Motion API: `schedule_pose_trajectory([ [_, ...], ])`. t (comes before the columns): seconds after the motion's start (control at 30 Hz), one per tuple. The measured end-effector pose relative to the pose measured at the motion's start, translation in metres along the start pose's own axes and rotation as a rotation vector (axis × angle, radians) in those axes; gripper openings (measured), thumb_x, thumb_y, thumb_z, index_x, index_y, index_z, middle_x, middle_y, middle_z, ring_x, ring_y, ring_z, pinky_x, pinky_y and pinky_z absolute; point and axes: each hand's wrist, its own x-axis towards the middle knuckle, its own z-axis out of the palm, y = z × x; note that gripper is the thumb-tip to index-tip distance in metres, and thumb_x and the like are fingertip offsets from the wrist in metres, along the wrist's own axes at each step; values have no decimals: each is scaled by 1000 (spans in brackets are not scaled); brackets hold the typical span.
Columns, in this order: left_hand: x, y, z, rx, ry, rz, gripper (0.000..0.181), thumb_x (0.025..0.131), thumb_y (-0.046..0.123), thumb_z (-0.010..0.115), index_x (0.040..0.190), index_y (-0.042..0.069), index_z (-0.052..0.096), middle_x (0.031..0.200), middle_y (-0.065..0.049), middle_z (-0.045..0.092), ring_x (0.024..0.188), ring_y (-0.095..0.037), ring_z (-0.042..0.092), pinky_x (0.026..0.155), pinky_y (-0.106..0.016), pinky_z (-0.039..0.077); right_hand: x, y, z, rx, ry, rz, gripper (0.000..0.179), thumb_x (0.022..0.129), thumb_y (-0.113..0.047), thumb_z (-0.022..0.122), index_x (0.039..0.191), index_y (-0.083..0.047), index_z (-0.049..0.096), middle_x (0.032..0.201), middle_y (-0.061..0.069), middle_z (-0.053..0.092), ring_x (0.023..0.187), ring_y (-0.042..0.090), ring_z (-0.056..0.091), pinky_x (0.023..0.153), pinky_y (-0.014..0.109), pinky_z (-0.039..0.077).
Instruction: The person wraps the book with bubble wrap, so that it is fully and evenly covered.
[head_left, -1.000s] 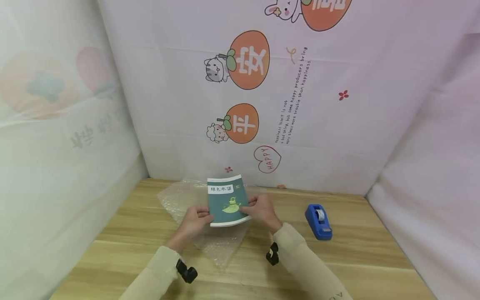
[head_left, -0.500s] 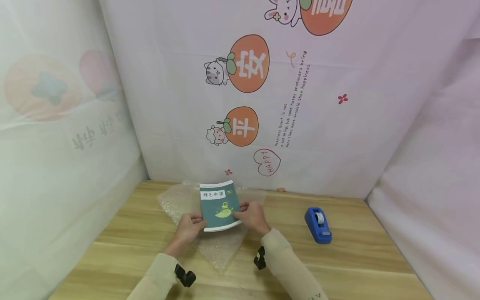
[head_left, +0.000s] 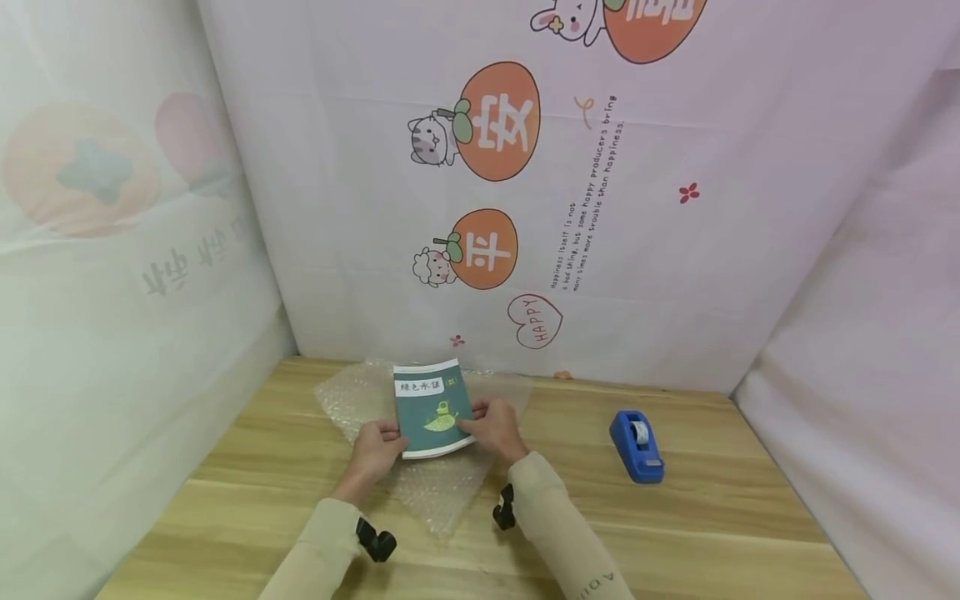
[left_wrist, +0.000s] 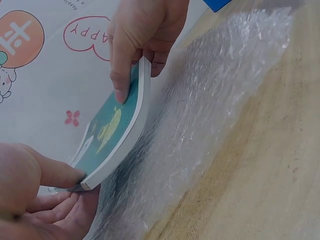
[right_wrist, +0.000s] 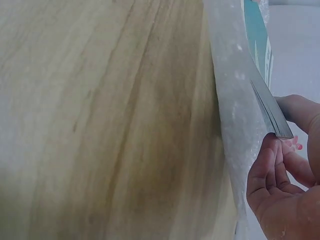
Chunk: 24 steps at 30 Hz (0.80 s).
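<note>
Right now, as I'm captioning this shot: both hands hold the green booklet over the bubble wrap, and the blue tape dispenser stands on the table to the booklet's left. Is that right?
Not quite: the blue tape dispenser stands on the table to the right of the green booklet, as the head view shows. The rest of your caption stands.

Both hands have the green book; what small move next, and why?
Probably lower the green book onto the bubble wrap: the left hand and right hand pinch its opposite sides, and the bubble wrap lies spread out beneath it.
</note>
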Motion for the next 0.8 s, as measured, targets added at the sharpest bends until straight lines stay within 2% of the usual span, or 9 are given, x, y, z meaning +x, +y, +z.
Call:
schedule_pose_trajectory([
  [0.2, 3, -5, 0, 62, -1, -23, 36, 99, 4, 66, 127, -19, 61, 115, -31, 72, 106, -32, 73, 86, -36, 64, 1, 3, 5, -4, -7, 17, 29, 85, -12, 86, 106, 5, 74, 94, 13, 77, 80, 15, 69, 66, 23, 59],
  [0.5, 7, -6, -1, 89, -13, 4, 35, 97, 3, 69, 124, -19, 63, 110, -29, 73, 100, -31, 75, 81, -32, 64, 1, 3, 7, -29, -7, 46, 29, 86, -13, 86, 106, 5, 75, 94, 12, 76, 81, 16, 68, 68, 25, 58],
  [0.8, 3, -2, -6, 152, -11, -13, 32, 97, 7, 70, 120, -15, 66, 110, -26, 74, 98, -28, 73, 77, -33, 62, -3, 4, 8, -59, -30, 109, 32, 87, -17, 86, 109, 4, 74, 97, 12, 75, 87, 19, 69, 76, 30, 60],
])
